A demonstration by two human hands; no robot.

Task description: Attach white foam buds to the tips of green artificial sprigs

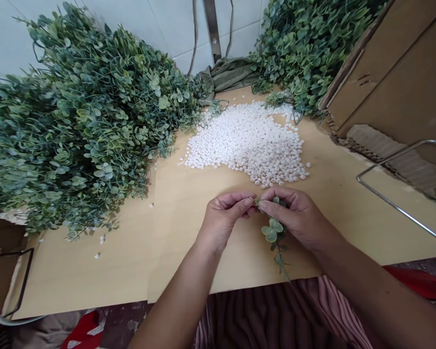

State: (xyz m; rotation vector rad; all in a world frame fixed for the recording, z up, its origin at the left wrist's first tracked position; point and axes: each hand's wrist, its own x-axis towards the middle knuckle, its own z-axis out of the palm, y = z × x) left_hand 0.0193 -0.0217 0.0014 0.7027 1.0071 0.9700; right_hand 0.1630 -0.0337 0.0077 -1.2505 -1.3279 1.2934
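Observation:
My left hand [225, 215] and my right hand [294, 213] meet over the near middle of the wooden table [94, 276]. Both are closed in a pinch on the top of a small green leafy sprig [274, 232], which hangs down toward me between the hands. Whether the left fingers also hold a small white piece is hidden. Just beyond the hands lies a wide pile of small white round pieces [249, 140].
A big heap of green leafy sprigs [76, 126] covers the table's left side; a second heap [305, 48] sits at the back right. Cardboard boxes [396, 82] and a metal wire frame [396, 206] stand at right. A few white pieces [100, 240] lie loose at left.

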